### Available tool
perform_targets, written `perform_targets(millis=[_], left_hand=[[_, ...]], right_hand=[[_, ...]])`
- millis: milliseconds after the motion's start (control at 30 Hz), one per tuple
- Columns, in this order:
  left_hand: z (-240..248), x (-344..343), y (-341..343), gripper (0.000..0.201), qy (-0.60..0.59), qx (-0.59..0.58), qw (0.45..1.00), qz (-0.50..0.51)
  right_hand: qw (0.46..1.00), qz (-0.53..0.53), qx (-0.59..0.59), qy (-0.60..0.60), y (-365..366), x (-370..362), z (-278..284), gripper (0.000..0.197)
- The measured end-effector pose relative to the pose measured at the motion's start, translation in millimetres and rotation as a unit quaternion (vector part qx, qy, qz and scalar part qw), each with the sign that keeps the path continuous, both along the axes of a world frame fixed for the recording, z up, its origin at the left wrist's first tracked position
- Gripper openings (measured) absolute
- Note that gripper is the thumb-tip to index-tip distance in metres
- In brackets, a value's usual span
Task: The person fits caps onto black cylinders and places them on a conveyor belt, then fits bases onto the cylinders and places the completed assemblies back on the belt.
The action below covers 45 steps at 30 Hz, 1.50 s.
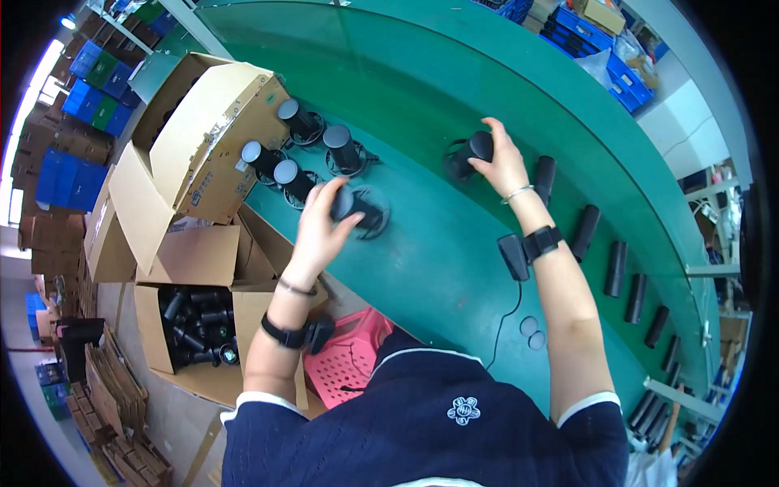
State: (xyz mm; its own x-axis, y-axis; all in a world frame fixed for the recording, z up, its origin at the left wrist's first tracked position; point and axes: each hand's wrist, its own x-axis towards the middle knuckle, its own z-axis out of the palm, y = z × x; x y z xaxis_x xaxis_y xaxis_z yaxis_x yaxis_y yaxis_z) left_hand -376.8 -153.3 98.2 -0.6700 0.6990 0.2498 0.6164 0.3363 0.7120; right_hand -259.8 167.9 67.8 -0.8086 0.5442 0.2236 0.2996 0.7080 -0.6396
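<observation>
My left hand [320, 230] is curled around a black cylinder [369, 214] with a wide round base, low over the near left of the green table. Its thumb and fingers lie on either side of the cylinder's grey top. Farther off, my right hand [505, 165] grips another black cylinder [462, 159] near its dark cap, by the green belt. Several more cylinders stand to the left of my left hand, among them a grey-capped cylinder [344, 152] on a ring-shaped base. Both wrists wear a strapped-on black device.
An open cardboard box [213, 158] sits at the table's left end. Below it, another carton [247, 325] contains black parts, beside a pink stool [337, 365]. Several black tubes [584, 233] line the belt [414, 85] on the right. Two grey discs [529, 326] lie near my right forearm.
</observation>
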Motion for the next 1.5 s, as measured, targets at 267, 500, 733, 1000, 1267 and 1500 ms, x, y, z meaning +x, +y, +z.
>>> perform_targets(millis=[267,500,733,1000,1267,1500], left_hand=[[-42.2,-100.6,224.7,0.064,0.018,0.016,0.999,0.039],[-95.5,-139.9,281.5,0.065,-0.003,-0.07,0.992,0.108],[-68.7,-65.2,223.0,0.056,0.173,0.075,0.98,0.059],[-97.8,69.6,-7.2,0.017,-0.202,-0.042,0.978,-0.038],[-14.4,-42.1,-138.2,0.02,-0.149,-0.002,0.965,0.214],[-19.7,-138.8,-61.1,0.078,0.102,-0.21,0.97,0.072]], right_hand=[[0.994,-0.102,0.017,-0.029,63.6,-11.6,-57.4,0.076],[0.979,-0.126,0.154,0.036,47.0,24.7,-36.7,0.08],[0.996,-0.027,-0.082,0.013,-20.6,90.1,-58.3,0.03],[0.909,0.259,-0.234,-0.225,-90.2,123.9,-83.2,0.032],[0.907,0.324,-0.168,-0.21,-112.3,61.6,-46.5,0.036],[0.909,0.378,0.017,-0.175,-127.1,-78.9,40.5,0.042]])
